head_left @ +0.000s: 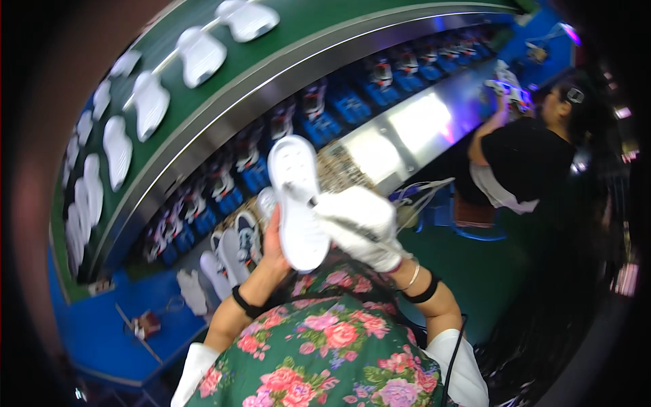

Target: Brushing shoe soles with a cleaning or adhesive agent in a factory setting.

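My bare left hand holds up a white shoe sole, its thumb side showing along the left edge and the other fingers hidden behind it. The sole stands nearly upright, with small recesses in its upper half. A white glove covers my right hand, which is closed around a thin dark-handled brush. The dark tip of the brush touches the middle of the sole. Just beyond my left hand, several white soles and shoes lie on the bench.
White soles rest on a raised green conveyor at the far left. Beneath it stand rows of shoes on blue racks. A white glove lies on the blue bench. At the right, a person in black handles a shoe.
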Tool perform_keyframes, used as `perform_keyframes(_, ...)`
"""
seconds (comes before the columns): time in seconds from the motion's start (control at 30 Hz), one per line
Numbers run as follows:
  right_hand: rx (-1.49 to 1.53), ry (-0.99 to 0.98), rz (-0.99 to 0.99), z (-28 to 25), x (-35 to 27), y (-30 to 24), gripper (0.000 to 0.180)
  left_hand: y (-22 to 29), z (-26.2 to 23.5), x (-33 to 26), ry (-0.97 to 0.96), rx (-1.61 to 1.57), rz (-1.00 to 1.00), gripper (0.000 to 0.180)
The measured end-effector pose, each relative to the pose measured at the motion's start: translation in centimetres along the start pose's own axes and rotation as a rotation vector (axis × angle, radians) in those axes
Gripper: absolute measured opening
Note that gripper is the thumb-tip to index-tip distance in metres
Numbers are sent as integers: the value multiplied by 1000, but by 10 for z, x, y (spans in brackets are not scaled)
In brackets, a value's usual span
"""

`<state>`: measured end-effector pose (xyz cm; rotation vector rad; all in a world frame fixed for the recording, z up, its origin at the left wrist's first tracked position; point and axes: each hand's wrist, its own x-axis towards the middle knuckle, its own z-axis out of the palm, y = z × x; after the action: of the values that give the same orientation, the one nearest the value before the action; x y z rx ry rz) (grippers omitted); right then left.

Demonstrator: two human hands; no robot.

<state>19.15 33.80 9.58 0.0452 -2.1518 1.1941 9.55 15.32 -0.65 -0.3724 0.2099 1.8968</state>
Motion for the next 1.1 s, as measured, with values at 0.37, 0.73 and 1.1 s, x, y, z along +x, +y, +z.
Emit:
perform_keyframes(0.37,-240,-86,-159,17,15,-18,29,-14,-11,-11,31,48,20,67)
perform_keyframes(0.73,-99,-33,-139,20,8,-9,25,-9,6,-6,-235,-63,30,76)
perform_keyframes(1.1,-78,-176,-127,20,-8,0,31,-2,31,16,-176,107,166,83)
